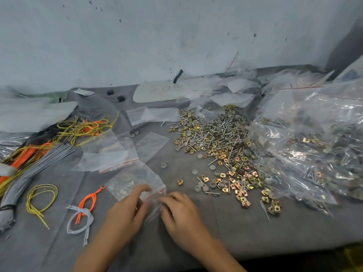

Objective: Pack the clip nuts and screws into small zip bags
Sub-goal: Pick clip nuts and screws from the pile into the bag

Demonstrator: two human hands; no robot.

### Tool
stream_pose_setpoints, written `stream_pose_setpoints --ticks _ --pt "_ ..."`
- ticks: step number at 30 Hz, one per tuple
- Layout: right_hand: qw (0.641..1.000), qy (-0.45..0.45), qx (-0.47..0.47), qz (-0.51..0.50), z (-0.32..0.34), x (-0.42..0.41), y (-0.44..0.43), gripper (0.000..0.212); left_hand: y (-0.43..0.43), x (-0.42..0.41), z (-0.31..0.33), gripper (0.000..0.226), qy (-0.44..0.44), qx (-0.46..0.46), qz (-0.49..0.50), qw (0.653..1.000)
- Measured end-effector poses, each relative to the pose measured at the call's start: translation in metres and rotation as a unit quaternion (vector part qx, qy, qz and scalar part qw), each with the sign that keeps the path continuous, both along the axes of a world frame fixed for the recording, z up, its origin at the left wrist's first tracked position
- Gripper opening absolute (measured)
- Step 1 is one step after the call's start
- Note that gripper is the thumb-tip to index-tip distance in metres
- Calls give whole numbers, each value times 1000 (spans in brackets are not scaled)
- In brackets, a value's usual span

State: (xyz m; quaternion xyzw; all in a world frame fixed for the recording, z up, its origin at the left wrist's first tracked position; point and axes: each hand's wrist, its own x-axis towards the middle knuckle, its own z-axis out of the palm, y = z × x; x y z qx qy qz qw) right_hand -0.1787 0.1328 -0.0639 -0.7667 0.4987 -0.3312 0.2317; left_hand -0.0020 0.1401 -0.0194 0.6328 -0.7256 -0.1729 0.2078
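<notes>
Small clear zip bag (135, 181) with a red seal strip lies on the grey cloth-covered desk (245, 236), just ahead of both hands. The left hand (125, 212) and right hand (179, 210) each pinch its mouth with curled fingers. Beyond the right hand, brass-coloured square clip nuts (238, 174) lie scattered among grey round caps (200, 186). Farther off is a heap of silver screws (218, 132), then large clear plastic sacks (314, 146). Past the left hand lie spare empty zip bags (110, 154), and beside it orange, yellow and grey cord loops (78, 216).
</notes>
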Motion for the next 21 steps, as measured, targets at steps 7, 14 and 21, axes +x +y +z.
stream_pose_setpoints --ticks 7,14,21 --pt "1000 -10 26 -5 4 -4 0 30 1 6 -2 43 15 -58 75 995" --pt "993 -42 -73 -85 14 -33 -3 20 -18 -16 -34 38 119 -109 97 982" --pt "974 211 -2 -79 20 -72 -26 31 -26 -33 -43 40 139 -98 127 977"
